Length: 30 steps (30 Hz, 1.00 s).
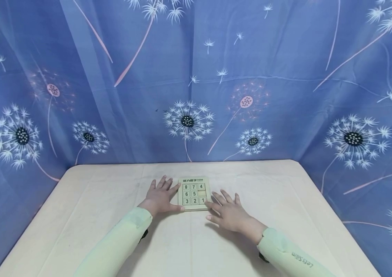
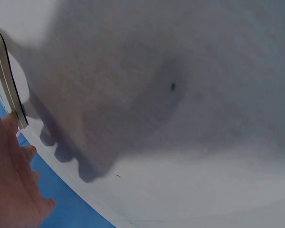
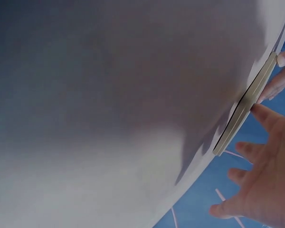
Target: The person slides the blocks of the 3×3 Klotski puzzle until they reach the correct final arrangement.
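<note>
A flat wooden number sliding puzzle (image 1: pixel 207 187) lies on the table, its title printed along the far edge. Tiles read 8, 7, 4 at the top, 6 and 5 in the middle row with a gap at its right, then 3, 2, 1 at the bottom. My left hand (image 1: pixel 160 199) rests at the puzzle's left side, fingers spread, with index finger and thumb at its edge. On the other side, my right hand (image 1: pixel 232 213) has a fingertip at the lower right, right by the 1 tile (image 1: pixel 202 200). The right hand's other fingers are spread out.
A pale cloth-covered table (image 1: pixel 88 215) extends around the puzzle. Behind and beside it hang blue curtains (image 1: pixel 140 115) printed with dandelions. Both forearms wear light green sleeves (image 1: pixel 119 238), with a dark strap edge showing under each wrist.
</note>
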Available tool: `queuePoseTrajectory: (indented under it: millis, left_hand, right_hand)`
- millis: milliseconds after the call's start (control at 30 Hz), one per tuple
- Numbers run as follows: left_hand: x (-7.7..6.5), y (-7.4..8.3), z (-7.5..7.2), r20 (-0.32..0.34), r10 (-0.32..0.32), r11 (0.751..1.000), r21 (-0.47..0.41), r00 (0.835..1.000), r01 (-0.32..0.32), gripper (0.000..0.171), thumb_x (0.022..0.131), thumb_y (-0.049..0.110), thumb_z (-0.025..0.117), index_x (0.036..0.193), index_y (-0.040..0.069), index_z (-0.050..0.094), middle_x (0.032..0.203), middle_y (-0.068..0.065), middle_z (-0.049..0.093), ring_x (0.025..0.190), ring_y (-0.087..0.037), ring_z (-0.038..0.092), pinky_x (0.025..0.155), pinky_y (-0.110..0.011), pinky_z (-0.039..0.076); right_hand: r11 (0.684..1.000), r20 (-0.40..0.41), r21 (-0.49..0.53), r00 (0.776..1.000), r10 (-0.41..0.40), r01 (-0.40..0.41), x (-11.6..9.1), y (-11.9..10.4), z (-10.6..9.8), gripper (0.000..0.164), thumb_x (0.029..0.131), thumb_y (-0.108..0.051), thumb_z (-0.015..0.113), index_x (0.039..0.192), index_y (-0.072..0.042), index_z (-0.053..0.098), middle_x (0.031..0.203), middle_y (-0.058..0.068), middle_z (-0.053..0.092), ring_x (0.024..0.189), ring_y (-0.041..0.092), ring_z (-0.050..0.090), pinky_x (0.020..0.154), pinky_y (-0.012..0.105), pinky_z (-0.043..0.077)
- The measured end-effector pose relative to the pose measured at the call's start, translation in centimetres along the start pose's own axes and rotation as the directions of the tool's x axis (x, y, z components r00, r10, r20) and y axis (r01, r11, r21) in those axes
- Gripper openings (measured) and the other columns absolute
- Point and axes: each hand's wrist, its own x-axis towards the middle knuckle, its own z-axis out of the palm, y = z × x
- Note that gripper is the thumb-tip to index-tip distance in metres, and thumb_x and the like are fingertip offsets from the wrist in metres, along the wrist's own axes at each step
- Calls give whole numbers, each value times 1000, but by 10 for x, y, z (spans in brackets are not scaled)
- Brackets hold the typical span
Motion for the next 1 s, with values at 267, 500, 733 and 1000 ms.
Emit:
queuePoseTrajectory:
  millis: [267,500,733,1000]
  left_hand:
    - [0,-1,1,-3,-3,1000,0,1000,3,98,85,79,59,163,27,30,172,-13,23,162,-38,12,131,-64,11]
    - [-1,1,1,-1,-5,1000,-13,1000,5,97,85,79,59,162,28,30,172,-13,24,162,-38,12,130,-64,12]
    - [-2,3,0,6,-1,1000,-20,1000,1,97,85,78,60,162,28,30,172,-13,24,162,-37,11,130,-64,11]
    - [-1,2,-1,4,-5,1000,-19,1000,5,96,85,78,60,162,28,31,172,-12,25,162,-37,11,130,-64,12]
  right_hand:
    - [1000,-10,16,1000,9,-9,1,-2,0,56,101,-55,54,148,-25,55,166,13,36,157,46,22,118,83,13]
    - [999,-7,17,999,40,-40,3,-5,2,58,101,-57,53,149,-24,55,166,13,37,158,45,22,119,82,12]
    - [997,-17,30,997,75,-74,7,-7,3,57,101,-55,54,149,-24,54,165,12,38,158,44,22,120,81,11]
    - [996,-16,24,996,83,-83,15,-5,5,57,101,-56,53,149,-26,54,166,13,38,158,44,21,120,81,11]
